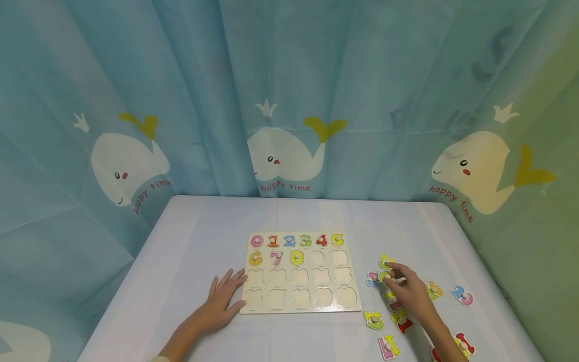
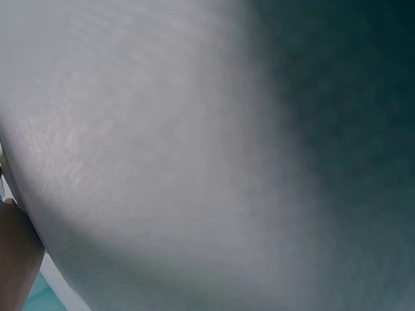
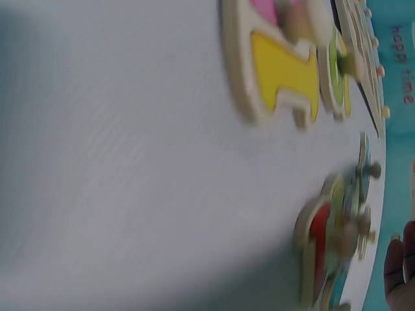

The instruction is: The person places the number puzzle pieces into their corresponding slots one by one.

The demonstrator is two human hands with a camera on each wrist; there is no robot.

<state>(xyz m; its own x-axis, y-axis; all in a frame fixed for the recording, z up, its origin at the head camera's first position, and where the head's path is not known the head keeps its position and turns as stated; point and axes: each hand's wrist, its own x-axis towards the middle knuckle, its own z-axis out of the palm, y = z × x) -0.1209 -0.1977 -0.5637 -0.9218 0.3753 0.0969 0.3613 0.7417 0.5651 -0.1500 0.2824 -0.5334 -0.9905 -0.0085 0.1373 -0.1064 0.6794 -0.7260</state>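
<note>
Resting flat beside puzzle board (image 1: 300, 301) edge, left hand (image 1: 223, 299), right hand (image 1: 407, 289) fingering loose number pieces (image 1: 384, 262), bare table (image 1: 190, 236) behind.

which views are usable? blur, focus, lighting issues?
Head view: sharp and evenly lit, mild wide-angle bend; board, left hand and right hand all read clearly. Left wrist view: nearly all out-of-focus tablecloth, shading dark toward the right, nothing else identifiable. Right wrist view: rotated and blurred; a yellow piece shows only as a colour shape.
</note>
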